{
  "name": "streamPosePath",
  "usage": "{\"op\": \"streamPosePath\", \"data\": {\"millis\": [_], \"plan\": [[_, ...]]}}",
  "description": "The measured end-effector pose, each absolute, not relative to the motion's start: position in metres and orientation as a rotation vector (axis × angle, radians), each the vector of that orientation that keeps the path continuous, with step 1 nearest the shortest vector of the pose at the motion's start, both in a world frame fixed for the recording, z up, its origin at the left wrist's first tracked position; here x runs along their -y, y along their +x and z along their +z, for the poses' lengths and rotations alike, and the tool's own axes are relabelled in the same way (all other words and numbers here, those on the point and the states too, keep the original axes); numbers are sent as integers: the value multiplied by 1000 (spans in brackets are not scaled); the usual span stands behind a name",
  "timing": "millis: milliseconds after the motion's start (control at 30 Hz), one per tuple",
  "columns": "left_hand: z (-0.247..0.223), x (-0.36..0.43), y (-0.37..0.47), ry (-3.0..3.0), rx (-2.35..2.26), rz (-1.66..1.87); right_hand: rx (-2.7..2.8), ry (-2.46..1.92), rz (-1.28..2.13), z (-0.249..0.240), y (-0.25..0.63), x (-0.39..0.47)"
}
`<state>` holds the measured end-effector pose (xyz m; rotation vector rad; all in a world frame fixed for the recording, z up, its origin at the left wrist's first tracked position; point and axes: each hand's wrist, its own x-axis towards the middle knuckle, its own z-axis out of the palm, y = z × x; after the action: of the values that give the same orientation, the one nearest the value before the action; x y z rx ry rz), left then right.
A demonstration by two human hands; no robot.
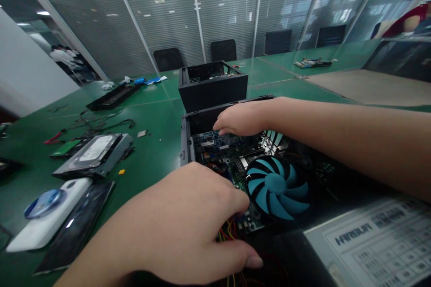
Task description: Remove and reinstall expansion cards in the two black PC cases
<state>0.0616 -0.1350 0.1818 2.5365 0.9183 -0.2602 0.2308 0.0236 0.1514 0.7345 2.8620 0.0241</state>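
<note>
An open black computer case [183, 143] lies in front of me, with a motherboard [242, 182] inside. A cooling fan [276, 184] with teal blades sits over the board. My right hand [242, 119] reaches across to the far side, its fingers close together at the upper edge of a blue expansion card [210, 139]; part of the grip is hidden. My left hand [191, 219] is over the near left side of the case, thumb and index finger apart, other fingertips hidden. Red and yellow cables [230, 228] run beneath it. A labelled power supply [377, 242] is at the near right.
A second black case [213, 87] stands just behind. On the left of the green table [158, 121] lie a hard drive [96, 150], cables [101, 119], a white phone-like slab [50, 219] and a dark flat pouch [77, 226]. A circuit board [313, 63] lies far right.
</note>
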Motion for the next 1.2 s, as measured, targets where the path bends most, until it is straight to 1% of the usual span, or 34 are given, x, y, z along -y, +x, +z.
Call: {"op": "streamPosePath", "data": {"millis": [133,300,500,733,1200], "plan": [[181,135,61,2550,-918,-281,-2818,686,-129,144,234,-27],[180,134,61,2561,-906,-284,-2826,677,-108,139,234,-24],[181,133,61,2568,-882,-249,-2832,760,-135,151,233,-8],[185,134,64,2575,-861,-285,-2803,839,-216,162,232,-2],[184,134,64,2593,-860,-312,-2732,858,-159,161,231,-3]]}}
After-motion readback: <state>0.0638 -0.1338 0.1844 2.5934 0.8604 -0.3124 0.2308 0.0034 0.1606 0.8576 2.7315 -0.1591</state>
